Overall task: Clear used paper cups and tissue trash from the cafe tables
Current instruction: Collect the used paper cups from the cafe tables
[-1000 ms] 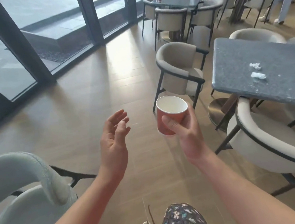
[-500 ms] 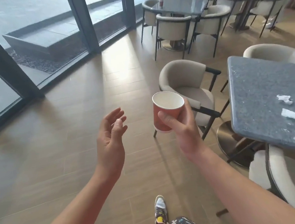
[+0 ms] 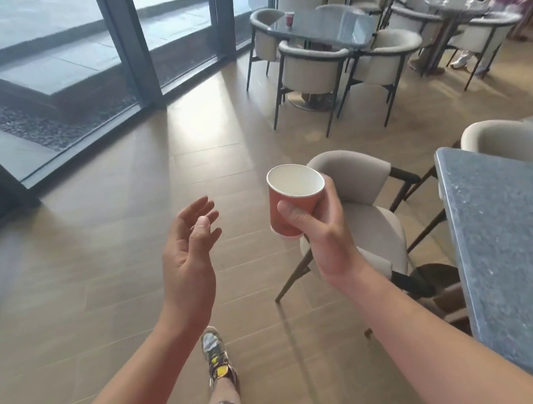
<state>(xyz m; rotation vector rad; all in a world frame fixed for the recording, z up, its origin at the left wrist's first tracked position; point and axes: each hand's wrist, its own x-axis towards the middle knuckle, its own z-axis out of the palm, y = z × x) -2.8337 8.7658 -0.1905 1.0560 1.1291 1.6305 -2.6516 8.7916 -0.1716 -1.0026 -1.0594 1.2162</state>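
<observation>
Cup (image 3: 292,204) is kept upright in the clenched right hand (image 3: 320,229), left hand (image 3: 188,259) empty and spread, while tissue scraps have slid from view, left uncollected on the near surface (image 3: 511,246).

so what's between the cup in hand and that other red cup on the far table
In the head view, between the held cup and the far cup lie bare wood floor and a beige chair at that table.
</observation>
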